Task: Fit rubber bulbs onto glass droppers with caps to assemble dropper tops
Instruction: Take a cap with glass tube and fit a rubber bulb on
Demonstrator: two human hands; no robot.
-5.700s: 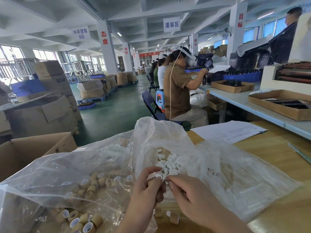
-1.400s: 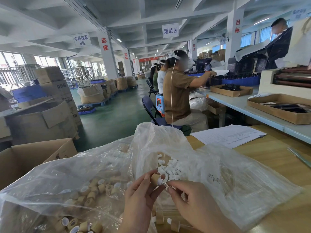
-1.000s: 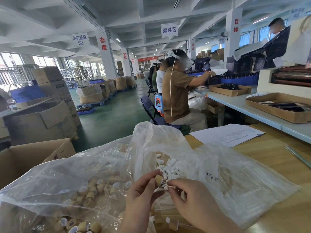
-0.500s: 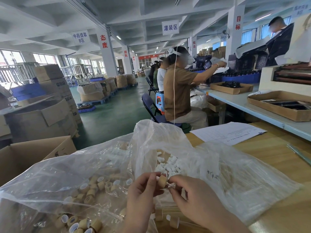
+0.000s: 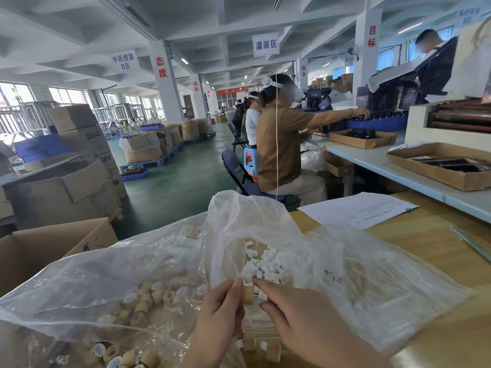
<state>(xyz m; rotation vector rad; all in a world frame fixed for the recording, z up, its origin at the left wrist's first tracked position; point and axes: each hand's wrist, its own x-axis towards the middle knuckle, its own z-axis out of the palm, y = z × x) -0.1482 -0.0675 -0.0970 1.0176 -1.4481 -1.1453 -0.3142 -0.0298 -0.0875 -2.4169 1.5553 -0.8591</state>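
My left hand (image 5: 220, 312) pinches a tan wood-look cap (image 5: 248, 295) between thumb and fingertips. My right hand (image 5: 297, 317) meets it from the right, its forefinger and thumb on the cap's far end; any glass tube or bulb there is hidden by the fingers. Behind the hands a clear bag (image 5: 358, 274) holds several white rubber bulbs (image 5: 261, 264). A second clear bag (image 5: 79, 296) at the left is full of tan caps (image 5: 144, 301). Finished tan-capped pieces (image 5: 273, 351) lie below my hands.
A wooden table (image 5: 435, 248) carries a printed sheet (image 5: 356, 209) and a thin glass tube (image 5: 470, 243) at the right. An open cardboard box (image 5: 39, 248) stands at the left. Other seated workers (image 5: 279, 144) are at a long bench beyond.
The cap has turned from tilted to nearly upright between my fingertips, and my right fingers have closed in against it. The hands stay in front of the bulb bag.
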